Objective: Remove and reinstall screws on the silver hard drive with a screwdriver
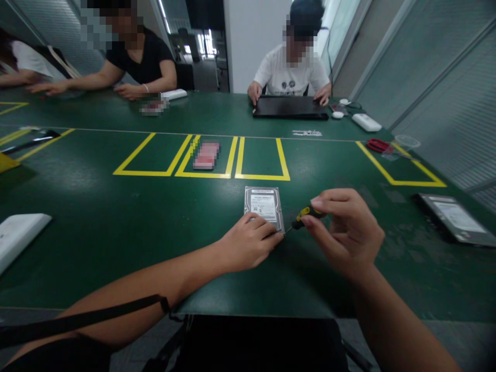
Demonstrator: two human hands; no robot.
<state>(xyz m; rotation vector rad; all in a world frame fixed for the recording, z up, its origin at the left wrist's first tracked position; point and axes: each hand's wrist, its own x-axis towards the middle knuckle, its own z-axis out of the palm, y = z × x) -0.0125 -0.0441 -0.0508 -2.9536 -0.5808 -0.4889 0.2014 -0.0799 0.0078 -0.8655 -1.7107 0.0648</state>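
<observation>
A silver hard drive (263, 204) with a white label lies flat on the green table (116, 227) in front of me. My left hand (250, 243) rests with curled fingers on the drive's near edge, pressing it down. My right hand (343, 227) pinches a small screwdriver (304, 216) with a yellow and black handle. Its tip points at the drive's near right corner, close to my left fingertips.
Yellow tape boxes (201, 157) mark the table beyond the drive. A second drive (453, 217) lies at the right, a white object (17, 235) at the left. Red-handled scissors (380, 145) sit far right. Two people sit across the table, one with hands on a black laptop (290, 107).
</observation>
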